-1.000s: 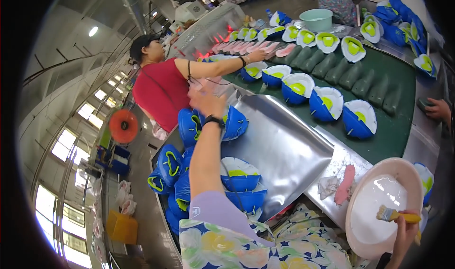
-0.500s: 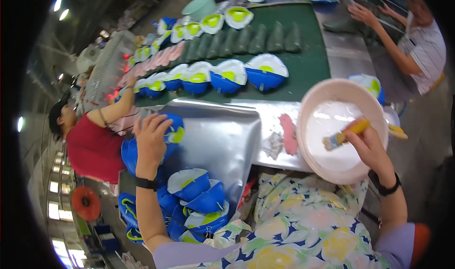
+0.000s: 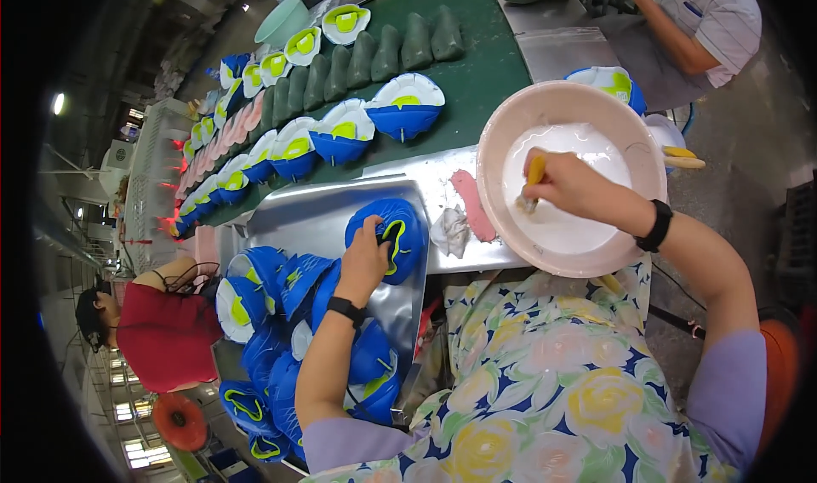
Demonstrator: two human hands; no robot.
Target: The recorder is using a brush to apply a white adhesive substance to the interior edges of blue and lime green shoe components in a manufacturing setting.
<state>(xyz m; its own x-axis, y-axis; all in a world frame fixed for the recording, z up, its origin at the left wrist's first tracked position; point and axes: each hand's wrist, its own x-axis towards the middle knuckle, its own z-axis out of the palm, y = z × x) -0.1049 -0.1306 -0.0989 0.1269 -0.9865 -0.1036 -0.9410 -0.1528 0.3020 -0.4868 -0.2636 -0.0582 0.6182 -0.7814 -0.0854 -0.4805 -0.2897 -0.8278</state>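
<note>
Hands, two, bare, dark band at each wrist. Left hand (image 3: 364, 257): forearm rising from the lower edge and leaning slightly right, back of hand uppermost. Right hand (image 3: 566, 183): forearm in from the lower right, elbow bent, hand pointing left, knuckles up.

Shoe upper (image 3: 381, 214), blue, one: at the left fingertips, over the tray's right end; green-edged opening turned right, the opening's long axis running near to far. Brush (image 3: 536, 171), yellow handle: under the right fingers, steeply tilted, handle end up, bristles down and slightly left.

Left grip: fingers part-curled on the upper's left side, holding it; pressure cannot be told. Right grip: thumb and fingers closed about the handle.

Around the right grip: pink basin (image 3: 640, 138) with white liquid (image 3: 587, 228). Between the grips: pink insole (image 3: 471, 204), crumpled rag (image 3: 451, 232). Below and left of the left grip: heap of blue uppers (image 3: 265, 347) in a metal tray (image 3: 336, 195). Beyond both grips: green belt (image 3: 489, 74) bearing white-lined uppers (image 3: 404, 113) and dark shoe forms (image 3: 387, 53).
</note>
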